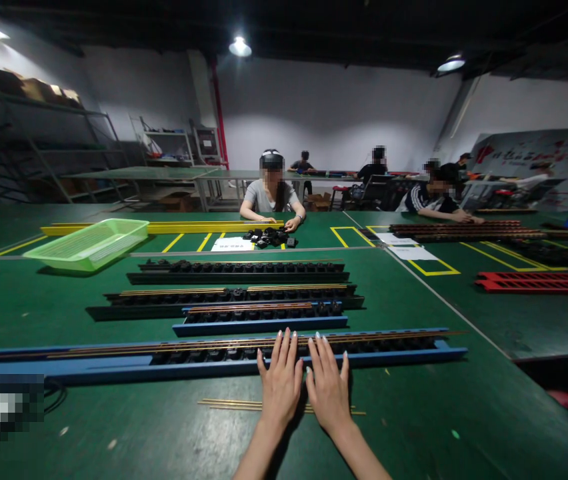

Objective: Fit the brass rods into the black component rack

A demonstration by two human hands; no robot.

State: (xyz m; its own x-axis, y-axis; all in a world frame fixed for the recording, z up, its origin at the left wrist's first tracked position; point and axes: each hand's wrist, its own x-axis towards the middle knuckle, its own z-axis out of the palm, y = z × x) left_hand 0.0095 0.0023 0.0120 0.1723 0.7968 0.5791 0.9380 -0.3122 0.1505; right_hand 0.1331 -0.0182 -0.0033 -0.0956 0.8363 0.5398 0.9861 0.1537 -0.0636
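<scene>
My left hand [281, 380] and my right hand [328, 383] lie side by side with fingers stretched out, palms down. Their fingertips rest at the front edge of a long blue channel-shaped rail [204, 368], over the thin brass-coloured rods [184, 347] that run along it. A row of black blocks [384, 348] sits inside that rail. Beneath my wrists, several loose brass-coloured rods [231, 404] lie on the green table, partly hidden by my hands. Neither hand visibly grips anything.
Beyond stand a shorter blue rail [264, 325] and dark rails [239, 277] with black blocks. A green basket [89, 247], a yellow rail [194, 227] and a pile of black parts [269, 237] lie farther off. A person [271, 190] sits opposite. A red rail [539, 283] is at right.
</scene>
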